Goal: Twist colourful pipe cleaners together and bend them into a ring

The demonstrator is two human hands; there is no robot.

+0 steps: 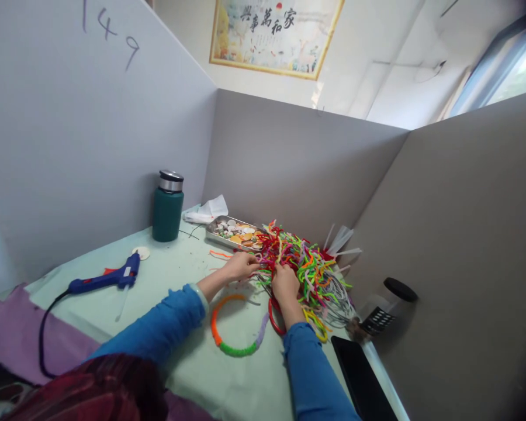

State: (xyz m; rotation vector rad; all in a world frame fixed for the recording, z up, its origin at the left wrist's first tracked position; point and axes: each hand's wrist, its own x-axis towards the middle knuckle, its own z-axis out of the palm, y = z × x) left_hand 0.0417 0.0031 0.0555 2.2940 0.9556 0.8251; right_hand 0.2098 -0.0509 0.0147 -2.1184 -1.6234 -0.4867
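Note:
A tangled pile of colourful pipe cleaners (309,266) lies in front of both hands. My left hand (242,266) reaches the pile's left edge with its fingers pinched together; what lies between the fingertips is too small to make out. My right hand (286,285) is closed at the front of the pile, and a pale yellow pipe cleaner (280,251) rises from its fingertips. Scissors with red handles (275,317) lie partly hidden beneath that hand. Nearer my body, a curved hoop (238,352) wrapped in orange, green and lavender rests on the table, one thin end bare.
Behind the left hand stands a metal tray (221,238) of small discs and beads. A green flask (168,207), a blue glue gun (109,279) with a cord, and a white disc (141,252) are leftward. A black phone-like slab (362,380) and clear jar (383,310) lie right. Grey partitions (298,158) surround the table.

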